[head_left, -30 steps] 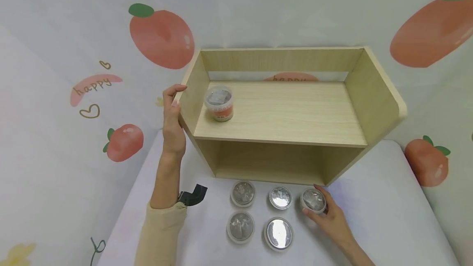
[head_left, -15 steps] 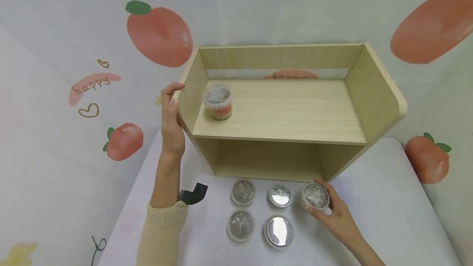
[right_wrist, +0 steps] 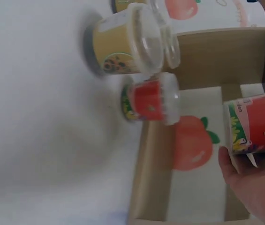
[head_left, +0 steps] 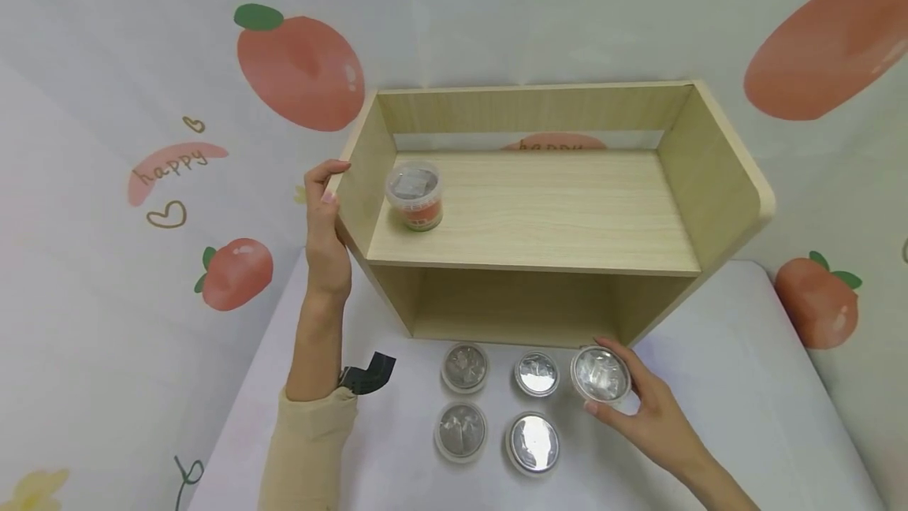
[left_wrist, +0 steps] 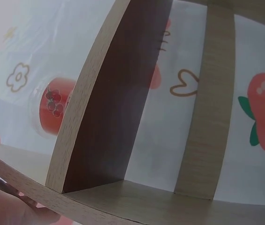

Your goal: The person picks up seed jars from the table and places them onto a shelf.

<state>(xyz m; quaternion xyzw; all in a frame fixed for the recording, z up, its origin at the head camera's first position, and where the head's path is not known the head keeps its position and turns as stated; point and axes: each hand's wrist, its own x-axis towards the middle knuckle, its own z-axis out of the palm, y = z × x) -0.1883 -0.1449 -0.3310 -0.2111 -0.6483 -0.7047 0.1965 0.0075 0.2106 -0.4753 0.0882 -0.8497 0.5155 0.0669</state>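
Note:
In the head view my right hand (head_left: 649, 408) grips a round plastic tub (head_left: 600, 374) with a clear lid and silvery seal. Its red and green label shows in the right wrist view, where the tub (right_wrist: 256, 124) is off the table. My left hand (head_left: 327, 235) holds the left side panel of a two-level wooden shelf (head_left: 539, 211), fingers curled over its front edge. A similar tub (head_left: 416, 197) with a red label stands at the left end of the upper board. Below the left hand in the left wrist view, the panel edge hides part of the fingers.
Several lidded tubs stand on the white table in front of the shelf, among them a small tub (head_left: 537, 374), a larger tub (head_left: 534, 444) and a tub at left (head_left: 461, 431). A patterned cloth (head_left: 177, 61) hangs behind. A black strap (head_left: 369, 374) sticks out from the left wrist.
My right hand has lifted its tub from the table, and the tub has tilted and come nearer the camera. The left hand stays on the shelf's side panel.

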